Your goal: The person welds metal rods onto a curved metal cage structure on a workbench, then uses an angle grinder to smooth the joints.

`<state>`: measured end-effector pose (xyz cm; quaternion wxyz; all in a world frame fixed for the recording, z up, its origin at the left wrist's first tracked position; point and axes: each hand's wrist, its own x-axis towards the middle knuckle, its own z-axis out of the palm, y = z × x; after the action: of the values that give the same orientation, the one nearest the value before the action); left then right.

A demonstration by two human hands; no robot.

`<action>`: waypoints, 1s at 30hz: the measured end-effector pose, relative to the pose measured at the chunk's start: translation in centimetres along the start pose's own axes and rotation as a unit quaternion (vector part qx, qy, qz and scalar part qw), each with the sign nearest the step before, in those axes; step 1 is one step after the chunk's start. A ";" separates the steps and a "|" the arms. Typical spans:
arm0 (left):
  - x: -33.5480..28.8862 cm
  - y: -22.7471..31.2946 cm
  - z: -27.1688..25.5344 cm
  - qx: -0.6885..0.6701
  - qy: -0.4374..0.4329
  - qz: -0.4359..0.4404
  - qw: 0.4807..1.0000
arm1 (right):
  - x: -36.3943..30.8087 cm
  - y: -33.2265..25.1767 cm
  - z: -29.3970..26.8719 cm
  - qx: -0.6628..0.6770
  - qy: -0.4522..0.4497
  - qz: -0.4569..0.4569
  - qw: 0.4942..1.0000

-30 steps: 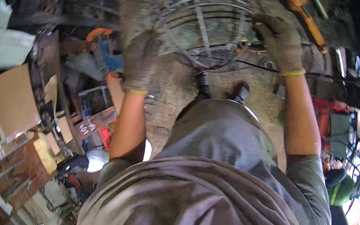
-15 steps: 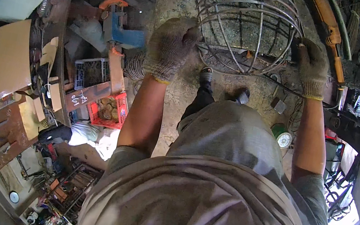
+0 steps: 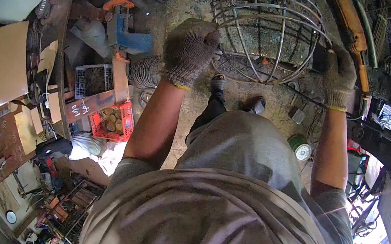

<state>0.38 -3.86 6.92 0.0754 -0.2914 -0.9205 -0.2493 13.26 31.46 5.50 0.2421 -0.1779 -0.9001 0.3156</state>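
A round cage of bent metal rods (image 3: 281, 36) sits on the work surface ahead of me, its ribs running down to a lower ring. My left hand (image 3: 191, 50), in a dark knitted work glove with a yellow cuff, is closed at the cage's left side. On the right, my right hand (image 3: 339, 78), gloved alike, pinches the end of a curved metal rod (image 3: 280, 18). This rod arches across the cage from one hand to the other. Whether it is joined to the cage I cannot tell. The left fingertips are partly hidden.
To the right lies a long orange tool (image 3: 352, 21) beside metal bars. A green round-dialled scale (image 3: 300, 147) stands on the floor near my legs. On the left are a red crate (image 3: 129, 120), a grey crate (image 3: 77, 80), a blue clamp-like tool (image 3: 131, 41) and cardboard (image 3: 7, 59).
The curved rod has come slightly nearer to me against the cage, and its right end has shifted a little right with my right hand. Both hands keep their hold. The view has shifted slightly.
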 end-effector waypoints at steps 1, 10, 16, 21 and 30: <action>-0.1 0.2 -0.2 -0.007 -0.001 -0.001 1.000 | 0.0 0.0 0.0 -0.003 0.001 0.015 1.000; -0.2 0.5 -0.2 -0.001 0.010 -0.026 1.000 | -0.1 -1.4 0.0 -0.037 0.035 -0.022 0.998; -0.4 0.3 0.8 0.039 0.027 -0.025 0.999 | -0.3 -0.2 0.3 0.047 0.054 -0.001 0.997; -0.4 -0.1 0.5 0.037 0.015 -0.003 0.999 | -0.4 0.6 0.7 0.032 0.040 0.006 0.999; -0.2 -0.8 1.2 0.042 0.025 0.010 0.999 | -0.4 -0.3 0.0 0.052 0.042 -0.006 0.998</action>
<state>0.08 -3.92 5.45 0.1130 -0.2911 -0.9249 -0.2167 13.55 31.07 5.54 0.2904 -0.1724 -0.8726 0.3529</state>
